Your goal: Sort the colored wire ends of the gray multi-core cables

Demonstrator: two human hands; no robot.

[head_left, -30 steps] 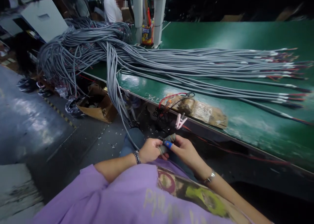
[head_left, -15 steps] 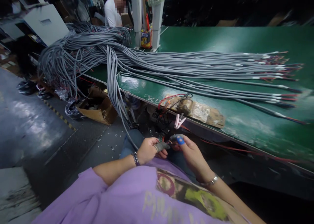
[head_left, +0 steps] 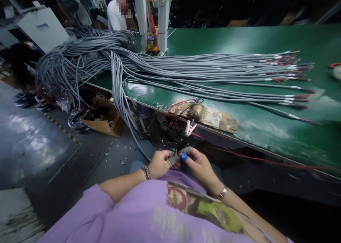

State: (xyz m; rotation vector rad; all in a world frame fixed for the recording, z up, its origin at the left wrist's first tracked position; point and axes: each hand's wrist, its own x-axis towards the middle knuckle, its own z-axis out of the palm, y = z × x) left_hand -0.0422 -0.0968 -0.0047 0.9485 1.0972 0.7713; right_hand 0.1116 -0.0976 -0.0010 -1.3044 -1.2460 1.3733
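Note:
My left hand (head_left: 159,163) and my right hand (head_left: 197,164) meet in my lap, just below the edge of the green table (head_left: 266,129). Both pinch the stripped end of a grey cable (head_left: 173,152), where thin coloured wires show between the fingertips. The left thumb wears a grey finger cot, the right thumb a blue one. The cable runs up from my hands to a hanging bunch of grey cables (head_left: 121,94) at the table edge.
A large bundle of grey cables (head_left: 202,71) lies across the table, their stripped ends (head_left: 293,62) at the right. A taped cardboard pad (head_left: 210,115), loose red and black wires and a pink clip (head_left: 189,128) sit at the edge. Another person (head_left: 117,12) sits far behind. A cardboard box (head_left: 102,117) lies on the floor.
My right thumb and fingers have closed back in on the wire ends after being slightly apart. The view has shifted a little to the right.

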